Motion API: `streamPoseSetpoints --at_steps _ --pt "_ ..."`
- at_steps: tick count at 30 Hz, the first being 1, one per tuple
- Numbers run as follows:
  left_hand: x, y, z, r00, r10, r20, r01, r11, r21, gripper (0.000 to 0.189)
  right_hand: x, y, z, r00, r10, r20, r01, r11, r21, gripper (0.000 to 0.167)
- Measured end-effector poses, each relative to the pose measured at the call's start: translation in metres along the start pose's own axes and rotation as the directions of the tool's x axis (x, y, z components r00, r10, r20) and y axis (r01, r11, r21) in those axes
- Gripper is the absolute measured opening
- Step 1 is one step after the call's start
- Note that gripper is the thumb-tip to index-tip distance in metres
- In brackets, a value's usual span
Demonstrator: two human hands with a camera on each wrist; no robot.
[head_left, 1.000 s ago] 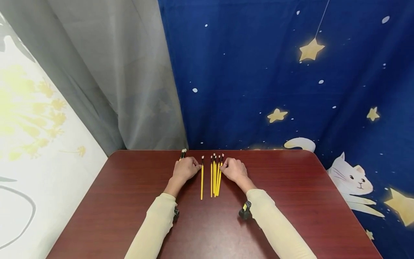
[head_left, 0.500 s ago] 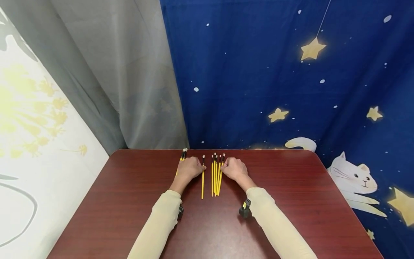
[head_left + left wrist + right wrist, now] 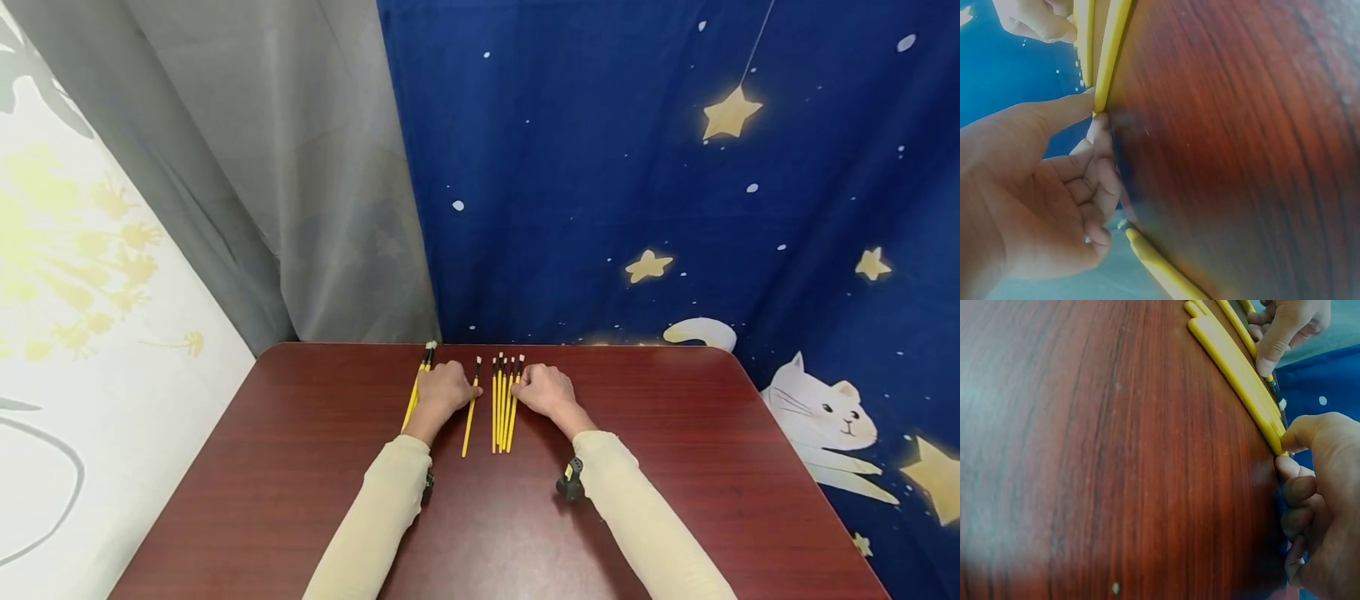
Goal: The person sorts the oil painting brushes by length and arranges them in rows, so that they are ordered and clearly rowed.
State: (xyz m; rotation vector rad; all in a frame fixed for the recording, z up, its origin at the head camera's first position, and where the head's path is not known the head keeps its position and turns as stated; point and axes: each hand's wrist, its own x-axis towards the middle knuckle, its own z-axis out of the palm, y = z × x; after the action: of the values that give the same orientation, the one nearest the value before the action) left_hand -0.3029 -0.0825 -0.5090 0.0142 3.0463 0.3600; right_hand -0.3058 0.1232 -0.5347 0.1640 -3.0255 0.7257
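In the head view my left hand (image 3: 444, 387) pinches a lone yellow paintbrush (image 3: 468, 429) between thumb and fingers, near its black ferrule; the brush lies slightly tilted, bristles away from me. My right hand (image 3: 546, 389) has thumb and index finger on the rightmost brush of a close row of several yellow paintbrushes (image 3: 502, 417). In the right wrist view that thumb and finger (image 3: 1297, 434) pinch it near the top of the handle. Left of my left hand lie more paintbrushes (image 3: 412, 403), partly hidden by the hand. The left wrist view shows one such brush (image 3: 1163, 269) below the curled fingers.
Everything lies on a dark red wooden table (image 3: 675, 467), near its far edge. Behind it hang a grey curtain (image 3: 352, 208) and a blue curtain (image 3: 562, 167) with stars and a white cat. A pale printed sheet (image 3: 90, 375) hangs at the left.
My left hand has moved right, bringing the lone brush's bristle end closer to the row and tilting it. More of the brushes at the left now shows. My right hand stays nearly in place.
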Motion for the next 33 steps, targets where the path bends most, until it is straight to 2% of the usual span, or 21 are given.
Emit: streamPoseSetpoints --at_steps 12,20,26,33 --pt "0.000 0.002 0.000 0.999 -0.017 0.030 0.017 1.000 -0.009 0.039 -0.002 -0.002 -0.006 0.997 -0.007 0.077 0.008 1.000 -0.020 0.034" --pt "-0.001 0.004 -0.004 0.999 -0.011 0.031 0.010 1.000 0.009 0.035 -0.002 -0.002 -0.005 0.996 0.000 0.085 0.006 0.998 -0.068 0.033" --pt "-0.002 0.004 -0.005 0.999 -0.015 0.043 0.014 1.000 0.010 0.035 -0.002 -0.001 -0.006 0.996 -0.009 0.093 0.012 0.999 -0.033 0.039" --pt "-0.002 0.000 -0.010 0.999 -0.001 0.053 0.001 1.000 0.000 0.032 -0.008 0.002 -0.008 0.999 -0.014 0.053 0.013 1.000 0.027 0.038"
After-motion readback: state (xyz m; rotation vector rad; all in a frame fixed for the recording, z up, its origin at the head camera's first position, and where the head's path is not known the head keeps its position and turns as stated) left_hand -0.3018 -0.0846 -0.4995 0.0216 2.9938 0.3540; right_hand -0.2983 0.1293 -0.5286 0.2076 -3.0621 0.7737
